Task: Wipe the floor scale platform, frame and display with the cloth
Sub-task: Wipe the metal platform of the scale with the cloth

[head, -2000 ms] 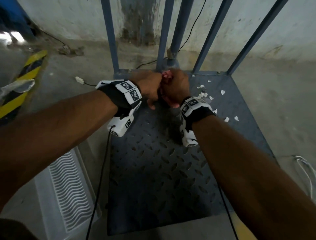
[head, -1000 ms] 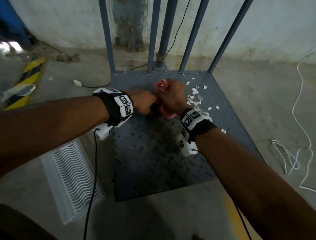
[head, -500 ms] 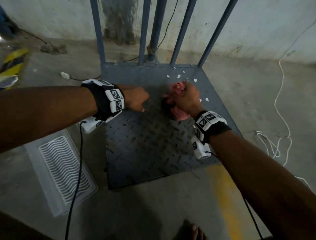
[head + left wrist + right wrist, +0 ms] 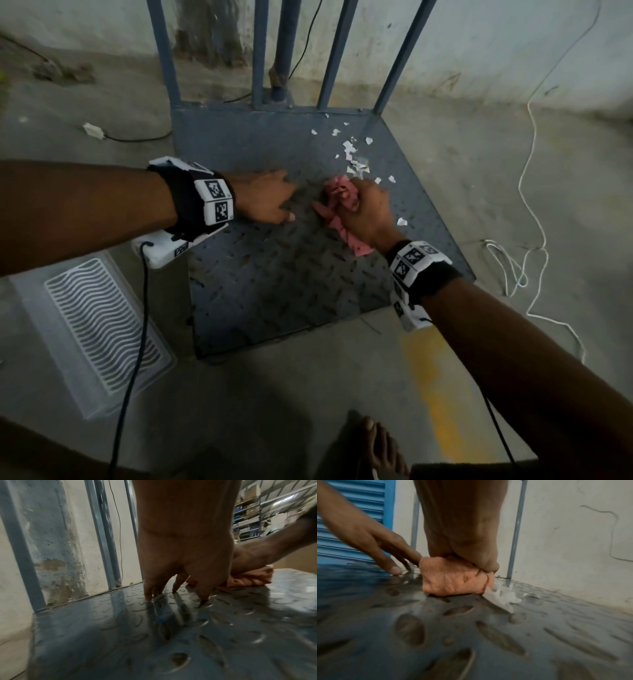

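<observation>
Nearest you, your bare foot stands on the concrete floor, with a ribbed white plastic lid lying to the left, just beside the scale. Beyond them lies the scale platform, a grey-blue plate with raised tread. Your left hand rests on it with straight, spread fingers whose tips touch the metal, holding nothing. Just beside it, your right hand grips the bunched pink cloth, fingers curled round it, and presses it down on the middle of the platform. Torn white paper scraps lie scattered past the cloth toward the far right corner, some touching the cloth's edge. At the far edge rise the frame bars, upright against the stained wall. A white cord trails over the floor on the right.
</observation>
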